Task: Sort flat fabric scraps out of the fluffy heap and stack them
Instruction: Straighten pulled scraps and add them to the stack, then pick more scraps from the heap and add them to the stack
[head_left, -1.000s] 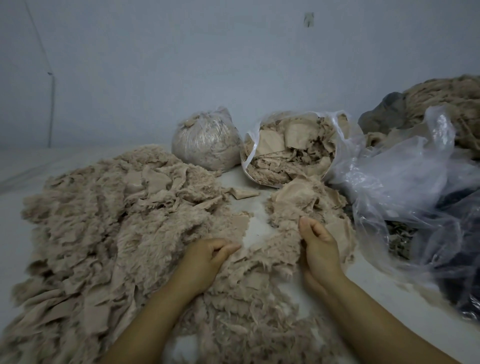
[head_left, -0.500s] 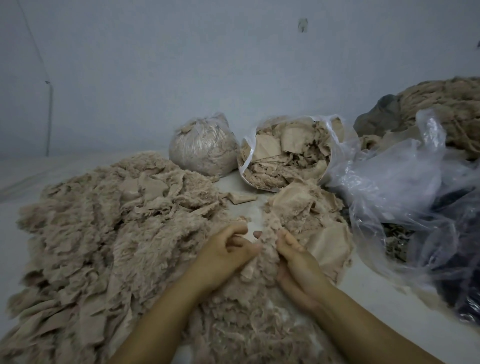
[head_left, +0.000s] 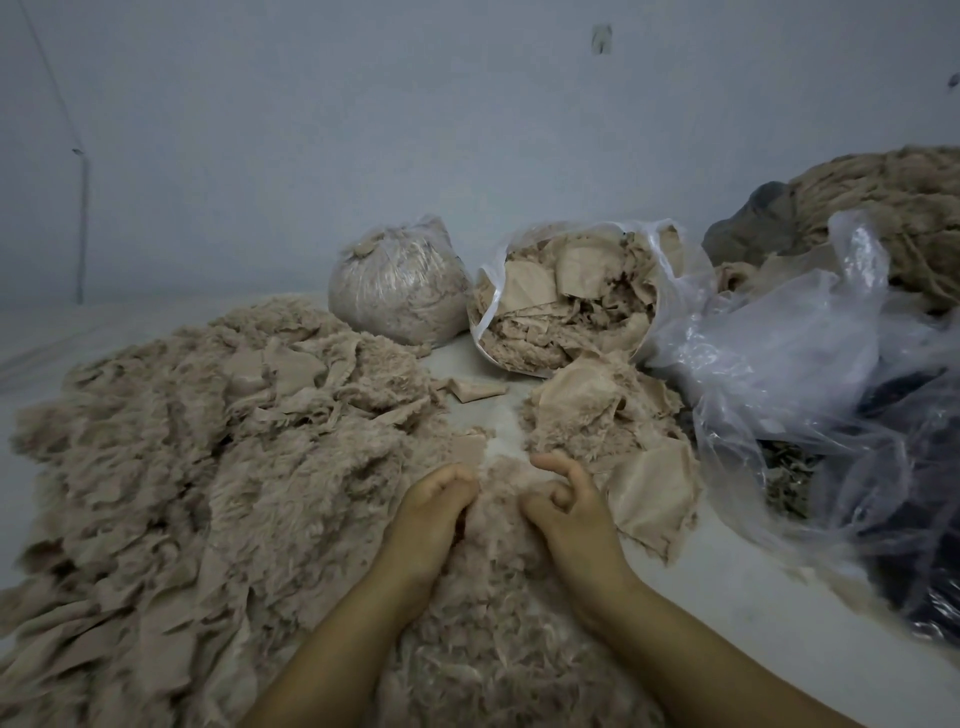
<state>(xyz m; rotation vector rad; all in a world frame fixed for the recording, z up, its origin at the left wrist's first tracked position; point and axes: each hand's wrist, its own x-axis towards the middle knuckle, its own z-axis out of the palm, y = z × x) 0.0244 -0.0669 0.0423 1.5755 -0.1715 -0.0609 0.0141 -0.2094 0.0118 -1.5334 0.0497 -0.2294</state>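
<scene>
The fluffy heap (head_left: 171, 467) fills the left and lower middle of the frame, a broad beige mass of shaggy fur trimmings lying on the pale floor (head_left: 727, 587), with smoother flat pieces showing along its lower-left edge and near its top. At lower centre the left hand (head_left: 431, 512) sits at the heap's right margin, fingers curled down into the fluff; what it has hold of, if anything, is hidden under the knuckles, so its grip cannot be read with certainty. Just beside it the right hand (head_left: 563, 501) has fingers bent and thumb tucked, digging into the same tuft (whether it pinches a piece is not clear). The relation that matters lies to the right: the stack of flat fabric scraps (head_left: 613, 415) sits up and right of the right hand, close by, with one large flat scrap (head_left: 649, 493) spread just beside that hand's knuckles, its long edge running toward the lower right. So the right hand is the nearer carrier, I judge, and a short outward reach would do. Behind stand a tied bag (head_left: 400, 291) and an open bag of scraps (head_left: 566, 301); loose clear plastic (head_left: 789, 353) crowds the right side, leaving little room beyond the stack.
</scene>
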